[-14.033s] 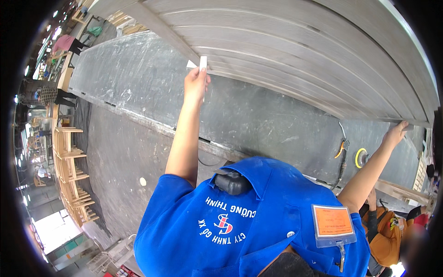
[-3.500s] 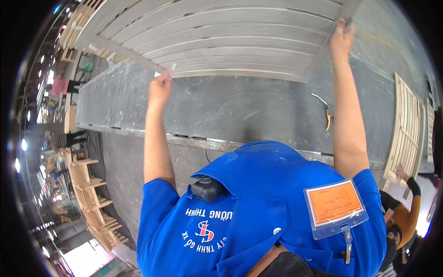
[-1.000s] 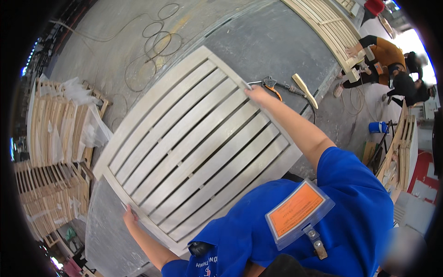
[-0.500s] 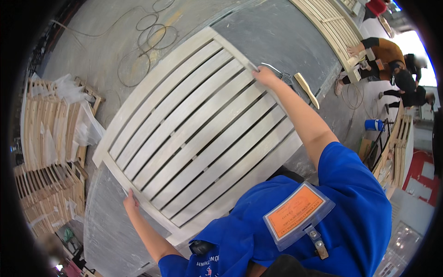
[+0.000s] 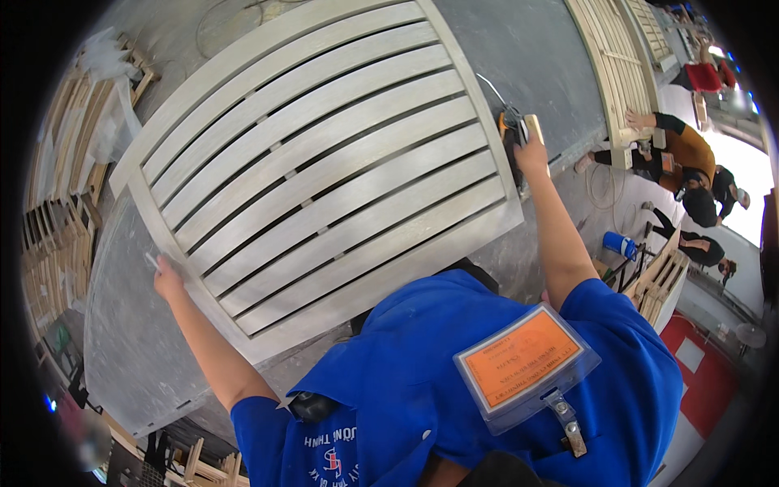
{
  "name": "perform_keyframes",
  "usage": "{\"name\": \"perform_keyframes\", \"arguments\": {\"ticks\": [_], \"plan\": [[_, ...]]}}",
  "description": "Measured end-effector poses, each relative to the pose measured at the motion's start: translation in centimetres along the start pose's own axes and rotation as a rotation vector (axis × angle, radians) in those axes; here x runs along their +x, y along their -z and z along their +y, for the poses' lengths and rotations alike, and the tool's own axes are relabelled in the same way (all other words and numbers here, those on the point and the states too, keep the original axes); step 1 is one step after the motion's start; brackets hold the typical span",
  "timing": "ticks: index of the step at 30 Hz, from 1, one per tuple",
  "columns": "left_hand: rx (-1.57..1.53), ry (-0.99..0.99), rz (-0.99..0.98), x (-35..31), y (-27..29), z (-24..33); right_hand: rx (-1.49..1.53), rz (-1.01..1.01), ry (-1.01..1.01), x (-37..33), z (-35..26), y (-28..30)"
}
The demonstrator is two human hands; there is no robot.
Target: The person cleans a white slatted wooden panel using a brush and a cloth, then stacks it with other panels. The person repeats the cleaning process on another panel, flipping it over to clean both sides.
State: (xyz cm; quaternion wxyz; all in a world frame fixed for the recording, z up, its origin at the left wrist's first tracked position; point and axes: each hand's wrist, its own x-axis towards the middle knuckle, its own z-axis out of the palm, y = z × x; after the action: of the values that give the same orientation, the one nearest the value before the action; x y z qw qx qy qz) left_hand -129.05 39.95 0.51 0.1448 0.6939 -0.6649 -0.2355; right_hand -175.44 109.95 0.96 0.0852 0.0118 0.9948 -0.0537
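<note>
A pale, whitewashed slatted wooden panel (image 5: 341,154) lies on the grey tabletop (image 5: 130,325) in front of me. Beside its left edge, my left hand (image 5: 168,280) is closed on a thin pale stick (image 5: 152,260), whose kind I cannot tell. Past the panel's right edge, my right hand (image 5: 531,156) is closed among the tools lying there. Against its fingers are a dark tool with an orange part (image 5: 505,123) and a thin bent metal rod, and a light wooden piece (image 5: 533,130). Which of them it grips is hidden.
Stacked wooden frames (image 5: 69,154) with plastic wrap stand at the left. Another slatted panel (image 5: 621,73) lies at the far right, where a co-worker in a brown top (image 5: 690,154) has a hand on it. A blue container (image 5: 619,245) stands to the right.
My right hand has left the panel's edge and moved to the tools at its right. My left hand has come off the left edge. The panel appears shifted and turned in view.
</note>
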Motion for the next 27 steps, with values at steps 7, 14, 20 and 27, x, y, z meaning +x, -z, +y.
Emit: {"name": "perform_keyframes", "arguments": {"ticks": [7,14,20,27], "plan": [[-0.160,-0.103,0.010,-10.0,2.3,2.8,0.060,0.231,-0.001,6.0,2.1,7.1],[-0.344,0.113,-0.108,-20.9,1.9,9.0,0.001,0.289,0.062,18.7,8.2,13.9],[-0.608,0.111,-0.412,-30.1,-3.3,15.4,0.044,-0.001,0.335,21.0,8.8,4.0],[-1.105,0.353,-1.061,-41.3,-7.2,20.6,0.334,-0.016,0.319,13.2,5.7,6.2]]}}
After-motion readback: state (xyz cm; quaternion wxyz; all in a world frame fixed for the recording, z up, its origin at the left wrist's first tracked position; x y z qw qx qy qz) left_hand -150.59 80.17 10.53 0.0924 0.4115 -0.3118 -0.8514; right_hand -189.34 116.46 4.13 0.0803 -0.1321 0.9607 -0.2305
